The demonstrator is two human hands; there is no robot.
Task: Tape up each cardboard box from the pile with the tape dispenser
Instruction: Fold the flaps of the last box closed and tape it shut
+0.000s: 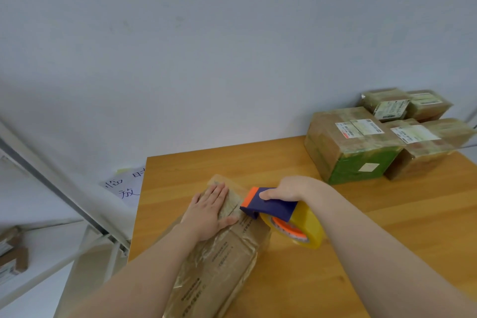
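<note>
The left hand (pixel 210 210) lies flat, fingers straight and together, pressing down on the far end of the cardboard box (pixel 222 261), thumb spread toward the right. The right hand (pixel 286 190) curls around the handle of the tape dispenser (pixel 268 205), wrist bent, and holds its nose against the box's top just beside the left thumb. The box lies lengthwise along the left side of the desk (pixel 361 253), close to its left edge, with its far end pointing toward the back. Bare desk surface stretches to the right of the box and in front of the pile of boxes (pixel 356 142), which is stacked in the back right corner against the wall (pixel 232 33), well apart from the hands. The box under the hands is brown cardboard with printed text and wrinkled, glossy clear tape over it. The dispenser has a dark blue body with an orange end and carries a yellowish tape roll (pixel 307 224) on an orange core. The desk is smooth, honey-coloured wood grain. The piled boxes carry white shipping labels; one has a green side.
</note>
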